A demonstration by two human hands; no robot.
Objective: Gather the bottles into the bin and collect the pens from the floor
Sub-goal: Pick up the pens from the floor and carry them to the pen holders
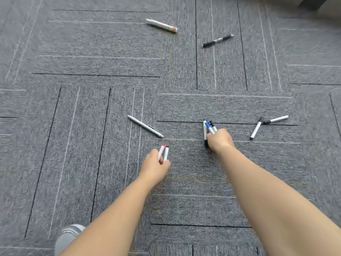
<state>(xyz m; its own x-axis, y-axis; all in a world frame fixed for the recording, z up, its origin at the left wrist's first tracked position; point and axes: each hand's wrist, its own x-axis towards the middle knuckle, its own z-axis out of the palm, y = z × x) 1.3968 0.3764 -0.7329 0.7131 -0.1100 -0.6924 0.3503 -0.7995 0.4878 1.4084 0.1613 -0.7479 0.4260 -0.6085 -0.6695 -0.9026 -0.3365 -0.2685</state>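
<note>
**Both hands full, five pens left on the carpet**

Head view: I see both arms stretched low over the grey carpet floor (92, 126). The left hand (156, 163) is curled round two white pens (163, 153), one red-tipped, their ends fanning apart above the fist. The right hand (219, 140) is closed on a bundle of pens (209, 127), blue and black caps poking out, its lower end down at the carpet.

My worry is the grip. Either fist must loosen to take another pen, and the splayed pens could slip out and scatter. The frame is blurred, so I cannot count the bundle exactly.

The nearest loose piece, a slim white pen (145, 126), lies just beyond the left hand, angled away to its left. Two markers, a long marker (256, 130) and a short marker (276, 119), lie meeting at their dark caps, off to the right of the right hand. A black pen (217, 40) and a fat white marker (162, 25) lie well apart, far ahead of both hands. No bottle or bin shows. A grey shoe (68, 235) sits at bottom left.
</note>
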